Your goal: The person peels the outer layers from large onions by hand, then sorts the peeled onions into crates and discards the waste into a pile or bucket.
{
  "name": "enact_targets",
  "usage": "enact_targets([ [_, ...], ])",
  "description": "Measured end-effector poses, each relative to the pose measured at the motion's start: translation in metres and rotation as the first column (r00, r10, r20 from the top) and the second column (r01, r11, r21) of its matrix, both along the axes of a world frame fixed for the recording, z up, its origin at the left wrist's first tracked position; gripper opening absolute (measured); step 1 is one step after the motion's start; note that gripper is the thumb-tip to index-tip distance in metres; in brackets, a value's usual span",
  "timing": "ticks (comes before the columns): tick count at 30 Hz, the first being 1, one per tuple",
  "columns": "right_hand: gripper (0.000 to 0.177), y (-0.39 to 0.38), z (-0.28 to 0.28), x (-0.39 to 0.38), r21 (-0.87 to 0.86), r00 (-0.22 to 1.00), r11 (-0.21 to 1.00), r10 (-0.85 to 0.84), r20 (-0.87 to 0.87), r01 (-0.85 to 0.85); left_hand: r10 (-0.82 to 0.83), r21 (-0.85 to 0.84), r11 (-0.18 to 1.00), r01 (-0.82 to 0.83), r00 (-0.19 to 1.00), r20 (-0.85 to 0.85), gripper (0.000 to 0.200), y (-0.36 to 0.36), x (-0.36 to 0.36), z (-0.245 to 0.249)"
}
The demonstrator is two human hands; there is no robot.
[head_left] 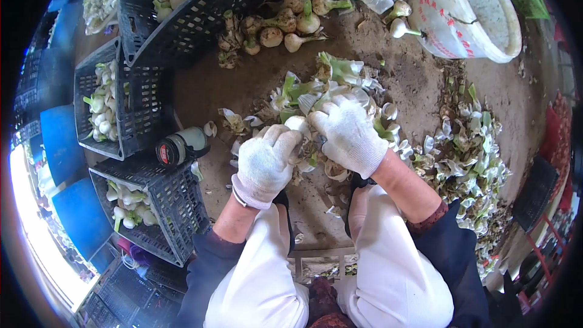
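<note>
Single head-worn fisheye view, looking steeply down, close over lap and dirt floor point(243, 85)

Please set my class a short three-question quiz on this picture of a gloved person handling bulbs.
1. True or false: the left hand and right hand are both gloved.
2. The jar lies: A in the bucket; B on the ground beside a crate; C on the person's lap.
3. What do the hands hold between them?
Key: 1 true; 2 B; 3 a bulb.
</note>
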State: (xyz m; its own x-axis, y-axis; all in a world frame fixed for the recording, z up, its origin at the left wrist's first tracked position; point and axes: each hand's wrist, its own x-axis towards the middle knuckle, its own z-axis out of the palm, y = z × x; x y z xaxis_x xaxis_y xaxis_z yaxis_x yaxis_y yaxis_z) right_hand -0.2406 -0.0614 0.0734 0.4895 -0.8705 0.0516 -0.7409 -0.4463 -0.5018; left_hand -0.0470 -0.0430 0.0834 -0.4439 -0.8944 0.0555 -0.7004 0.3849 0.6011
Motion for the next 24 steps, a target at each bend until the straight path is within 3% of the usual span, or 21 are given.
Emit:
enact_targets([
  [2, 0.01, -0.003, -0.016, 0.003, -0.064, 0.999, 0.997, -0.04, 0.004, 0.04, -0.019, -0.06, 0.998, 0.017, 1.0, -0.025, 0.019, 0.001, 0.005, 0.002],
  [4, 0.01, -0.009, -0.039, -0.007, 0.09, 0.982, 0.978, -0.187, -0.003, 0.187, 0.066, -0.084, 0.992, -0.089, 0.968, -0.243, 0.018, -0.002, 0.014, 0.0],
  [5, 0.01, -0.013, -0.042, -0.013, 0.336, 0.955, 0.912, -0.281, 0.097, 0.235, 0.066, -0.093, 0.992, -0.09, 0.97, -0.236, 0.018, -0.002, 0.018, -0.004],
  [6, 0.011, -0.012, -0.039, -0.022, 0.405, 0.94, 0.892, -0.292, 0.174, 0.202, 0.427, 0.268, 0.904, -0.334, 0.75, -0.505, 0.015, -0.001, 0.022, -0.006],
  [7, 0.013, -0.009, -0.035, -0.028, 0.396, 0.914, 0.909, -0.263, 0.31, 0.128, 0.745, 0.635, 0.667, -0.389, 0.365, -0.559, 0.013, -0.001, 0.029, -0.01],
  [9, 0.016, 0.002, -0.029, -0.032, 0.437, 0.826, 0.899, -0.225, 0.516, -0.028, 0.848, 0.819, 0.528, -0.223, 0.093, -0.522, 0.012, -0.011, 0.055, -0.019],
  [11, 0.018, 0.006, -0.021, -0.037, 0.529, 0.783, 0.815, -0.163, 0.6, -0.236, 0.891, 0.897, 0.431, -0.098, -0.115, -0.44, 0.012, -0.021, 0.068, -0.021],
  [12, 0.017, 0.01, -0.017, -0.034, 0.513, 0.778, 0.823, -0.149, 0.61, -0.245, 0.887, 0.893, 0.437, -0.103, -0.112, -0.447, 0.012, -0.025, 0.075, -0.018],
  [14, 0.017, 0.008, -0.011, -0.032, 0.585, 0.853, 0.783, -0.144, 0.501, -0.211, 0.864, 0.896, 0.441, 0.045, -0.292, -0.41, 0.015, -0.037, 0.092, -0.012],
  [16, 0.018, 0.008, -0.031, -0.044, 0.546, 0.966, 0.837, -0.117, 0.232, -0.03, 0.804, 0.837, 0.5, 0.222, -0.477, -0.354, 0.016, -0.054, 0.129, 0.008],
  [17, 0.021, 0.008, -0.051, -0.058, 0.454, 0.962, 0.891, -0.147, 0.23, 0.028, 0.696, 0.763, 0.635, 0.12, -0.518, -0.498, 0.016, -0.061, 0.165, 0.007],
  [18, 0.024, 0.002, -0.047, -0.069, 0.418, 0.939, 0.898, -0.255, 0.231, 0.141, 0.706, 0.75, 0.626, 0.214, -0.563, -0.429, 0.019, -0.067, 0.164, -0.003],
  [19, 0.028, -0.007, -0.045, -0.083, 0.376, 0.903, 0.891, -0.357, 0.237, 0.254, 0.591, 0.7, 0.709, 0.09, -0.616, -0.52, 0.023, -0.069, 0.199, 0.017],
  [20, 0.036, -0.019, -0.076, -0.108, 0.455, 0.88, 0.781, -0.474, -0.011, 0.427, 0.453, 0.632, 0.772, -0.064, -0.643, -0.618, 0.026, -0.069, 0.233, 0.045],
  [21, 0.038, -0.034, -0.066, -0.118, 0.239, 0.834, 0.801, -0.547, -0.077, 0.548, 0.454, 0.628, 0.776, -0.057, -0.642, -0.619, 0.026, -0.072, 0.22, 0.049],
  [23, 0.04, -0.071, -0.09, -0.145, 0.143, 0.669, 0.655, -0.735, -0.112, 0.742, 0.602, 0.664, 0.717, -0.213, -0.291, -0.744, 0.036, -0.07, 0.179, 0.058],
  [24, 0.041, -0.09, -0.104, -0.156, 0.078, 0.631, 0.627, -0.759, -0.158, 0.775, 0.68, 0.651, 0.679, -0.34, -0.045, -0.732, 0.038, -0.066, 0.171, 0.034],
])
